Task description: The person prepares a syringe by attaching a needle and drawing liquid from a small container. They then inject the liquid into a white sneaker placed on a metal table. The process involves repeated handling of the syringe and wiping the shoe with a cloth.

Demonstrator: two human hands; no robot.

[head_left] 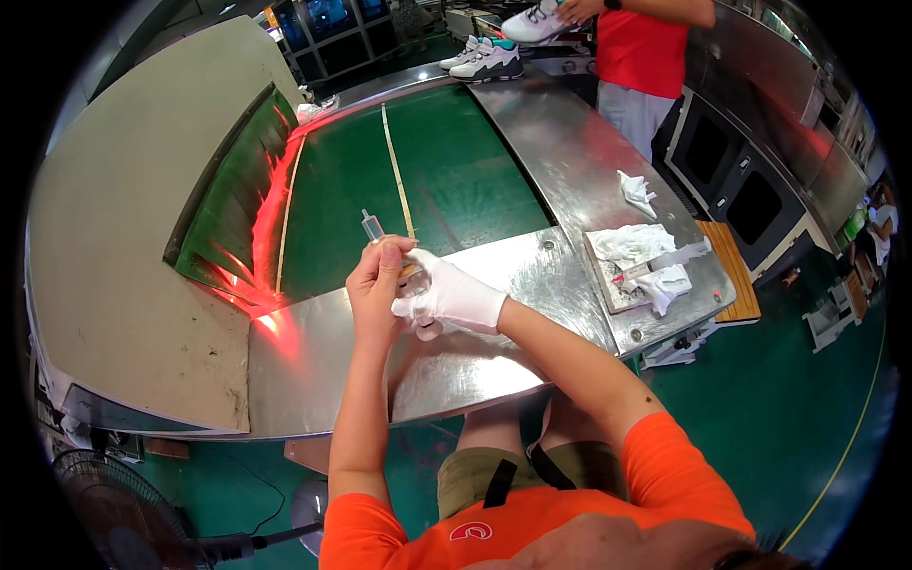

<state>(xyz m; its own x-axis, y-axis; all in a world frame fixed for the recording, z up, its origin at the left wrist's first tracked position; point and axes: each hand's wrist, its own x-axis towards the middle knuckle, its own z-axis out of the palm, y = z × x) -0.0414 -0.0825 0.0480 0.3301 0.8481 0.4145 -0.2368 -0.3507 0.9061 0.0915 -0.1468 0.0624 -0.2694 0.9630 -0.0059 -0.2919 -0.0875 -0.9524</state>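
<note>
My left hand (375,285) is bare and closed, its thumb and fingers near the neck of a clear plastic syringe (371,226). The syringe's narrow tip points away from me, toward the green belt. A white glove covers my right hand (451,296), which is closed at the near part beside the left hand. Below the gloved fingers shows a round clear end piece (429,330), apparently the plunger end. The fingers hide the middle of the syringe. Both hands are held above the near metal edge of the worktable (513,275).
A green conveyor belt (456,161) runs from a beige housing (142,218) lit red at its opening. A tray (616,302) at right holds white cloths and a red-tipped tube. White shoes (489,62) stand at the far end, where a person in red (641,52) handles another shoe.
</note>
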